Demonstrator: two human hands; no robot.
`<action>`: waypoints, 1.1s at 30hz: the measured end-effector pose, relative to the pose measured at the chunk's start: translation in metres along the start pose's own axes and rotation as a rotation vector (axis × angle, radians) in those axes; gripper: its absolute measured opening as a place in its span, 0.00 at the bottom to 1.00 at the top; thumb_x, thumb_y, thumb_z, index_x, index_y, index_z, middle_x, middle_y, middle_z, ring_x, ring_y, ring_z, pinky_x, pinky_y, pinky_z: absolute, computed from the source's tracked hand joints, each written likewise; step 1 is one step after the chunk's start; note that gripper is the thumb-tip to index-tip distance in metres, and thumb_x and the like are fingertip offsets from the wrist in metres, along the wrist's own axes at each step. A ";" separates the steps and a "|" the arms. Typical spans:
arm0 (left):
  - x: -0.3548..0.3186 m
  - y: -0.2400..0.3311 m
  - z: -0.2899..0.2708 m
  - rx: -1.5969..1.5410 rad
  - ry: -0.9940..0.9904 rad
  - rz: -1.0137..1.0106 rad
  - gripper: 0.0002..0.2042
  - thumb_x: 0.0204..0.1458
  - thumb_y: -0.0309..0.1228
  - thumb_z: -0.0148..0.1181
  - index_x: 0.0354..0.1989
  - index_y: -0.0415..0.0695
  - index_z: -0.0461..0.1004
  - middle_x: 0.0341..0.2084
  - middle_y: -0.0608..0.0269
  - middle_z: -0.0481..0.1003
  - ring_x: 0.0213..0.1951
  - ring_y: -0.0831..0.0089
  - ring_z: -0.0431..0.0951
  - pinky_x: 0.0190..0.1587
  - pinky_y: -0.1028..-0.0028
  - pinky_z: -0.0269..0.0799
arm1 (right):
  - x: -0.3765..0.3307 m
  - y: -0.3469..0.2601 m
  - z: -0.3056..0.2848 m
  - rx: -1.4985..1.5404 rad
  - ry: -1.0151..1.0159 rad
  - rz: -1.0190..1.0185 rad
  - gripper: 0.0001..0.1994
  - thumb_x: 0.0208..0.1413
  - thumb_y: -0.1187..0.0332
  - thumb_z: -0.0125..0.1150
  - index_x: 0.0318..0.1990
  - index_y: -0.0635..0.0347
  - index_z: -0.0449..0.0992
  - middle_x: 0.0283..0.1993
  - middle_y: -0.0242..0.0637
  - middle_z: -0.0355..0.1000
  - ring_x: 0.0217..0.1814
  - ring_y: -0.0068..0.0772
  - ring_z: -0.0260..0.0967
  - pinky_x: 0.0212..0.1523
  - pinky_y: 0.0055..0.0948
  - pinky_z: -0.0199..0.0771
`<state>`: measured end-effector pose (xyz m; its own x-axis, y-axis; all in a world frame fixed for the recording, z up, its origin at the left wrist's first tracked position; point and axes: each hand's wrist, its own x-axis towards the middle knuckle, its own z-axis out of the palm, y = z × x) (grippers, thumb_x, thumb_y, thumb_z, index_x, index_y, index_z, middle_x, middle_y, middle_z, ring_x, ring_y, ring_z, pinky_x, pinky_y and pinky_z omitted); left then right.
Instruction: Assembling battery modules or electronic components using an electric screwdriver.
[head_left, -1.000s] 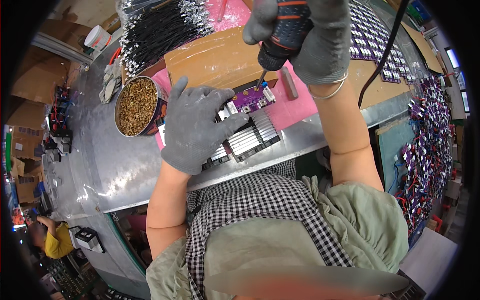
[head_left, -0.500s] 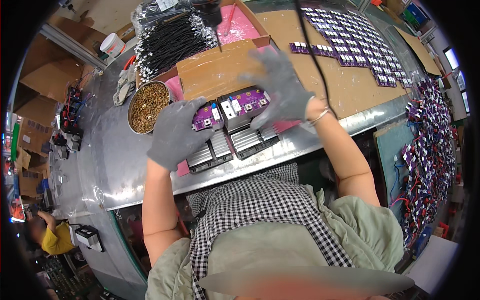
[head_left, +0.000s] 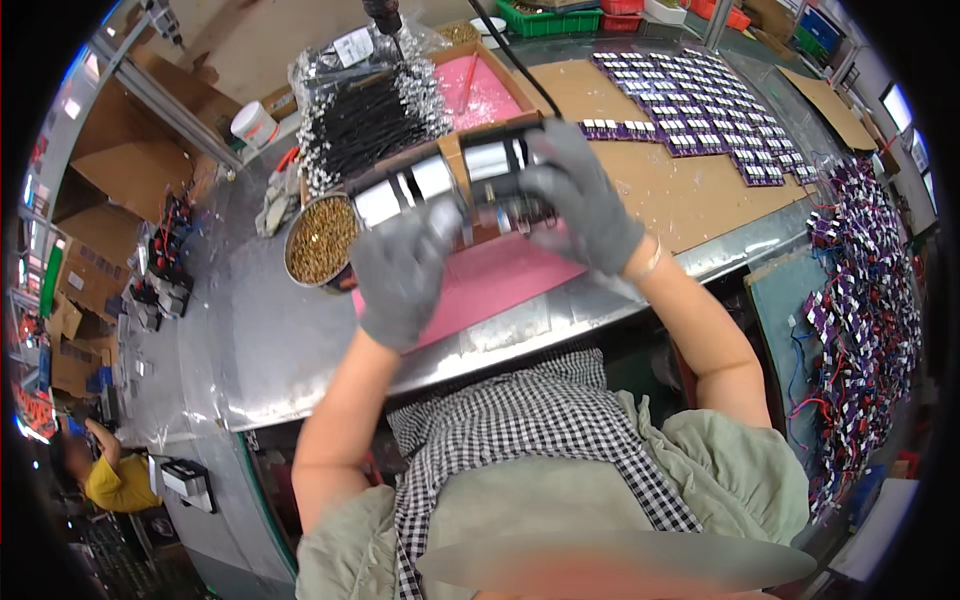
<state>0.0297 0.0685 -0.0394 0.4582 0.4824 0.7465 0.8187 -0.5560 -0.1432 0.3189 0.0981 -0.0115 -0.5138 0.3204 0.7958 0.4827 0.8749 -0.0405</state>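
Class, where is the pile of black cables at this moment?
In the head view, the black cables lie upper left of centre, beyond the left hand, between a white bucket and a red stick.

On the tabletop point(head_left: 270, 345), a tin point(head_left: 289, 262) of small metal parts stands left of the mat point(head_left: 490, 285) — a tub point(head_left: 255, 125) beyond it. Two heatsink units point(head_left: 432, 178) are at the mat's far side, cables point(head_left: 365, 135) behind them. Rightward, circuit boards point(head_left: 695, 105) sit on cardboard point(head_left: 655, 205) — a heap of wired boards point(head_left: 865, 320) farther right.
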 end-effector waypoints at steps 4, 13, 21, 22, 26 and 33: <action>-0.041 0.048 -0.014 -0.072 0.012 0.164 0.15 0.53 0.35 0.66 0.50 0.54 0.82 0.48 0.66 0.76 0.47 0.63 0.73 0.49 0.60 0.67 | -0.070 -0.042 -0.001 0.003 -0.232 0.131 0.26 0.37 0.64 0.73 0.47 0.55 0.74 0.63 0.45 0.63 0.68 0.52 0.61 0.76 0.60 0.53; -0.036 0.072 -0.041 -0.373 -0.103 0.212 0.14 0.62 0.28 0.61 0.55 0.43 0.75 0.47 0.56 0.79 0.49 0.58 0.76 0.62 0.53 0.61 | -0.158 -0.083 -0.057 -0.605 -0.411 0.818 0.11 0.56 0.55 0.61 0.44 0.43 0.81 0.64 0.33 0.72 0.75 0.50 0.59 0.75 0.67 0.50; -0.015 0.074 -0.022 -0.484 0.082 0.236 0.16 0.59 0.20 0.60 0.55 0.45 0.74 0.41 0.60 0.79 0.46 0.63 0.75 0.67 0.47 0.57 | -0.250 -0.084 -0.274 -1.809 -0.079 1.297 0.13 0.51 0.47 0.68 0.38 0.39 0.86 0.53 0.33 0.75 0.66 0.46 0.60 0.70 0.66 0.46; -0.015 0.077 -0.021 -0.497 0.066 0.231 0.15 0.59 0.21 0.60 0.54 0.45 0.74 0.41 0.60 0.79 0.45 0.62 0.76 0.68 0.47 0.57 | -0.229 -0.079 -0.297 -1.662 -0.233 1.770 0.24 0.53 0.38 0.65 0.46 0.44 0.84 0.57 0.36 0.76 0.67 0.46 0.62 0.71 0.65 0.44; -0.017 0.088 -0.021 -0.519 0.031 0.193 0.13 0.59 0.24 0.60 0.52 0.46 0.74 0.41 0.60 0.79 0.44 0.61 0.77 0.68 0.46 0.56 | -0.240 -0.032 -0.329 -1.330 -0.276 2.171 0.53 0.46 0.24 0.60 0.72 0.54 0.61 0.69 0.50 0.70 0.73 0.57 0.63 0.74 0.68 0.43; -0.018 0.087 -0.024 -0.525 0.012 0.132 0.09 0.60 0.27 0.59 0.48 0.45 0.76 0.41 0.60 0.80 0.44 0.60 0.77 0.69 0.46 0.54 | -0.257 0.008 -0.321 -1.046 -0.375 2.293 0.54 0.39 0.37 0.71 0.73 0.51 0.56 0.65 0.53 0.72 0.64 0.55 0.74 0.62 0.65 0.68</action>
<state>0.0840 -0.0045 -0.0502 0.5389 0.3799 0.7519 0.4700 -0.8763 0.1058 0.6827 -0.0936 -0.0229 0.9847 0.1547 -0.0805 0.1555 -0.9878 0.0042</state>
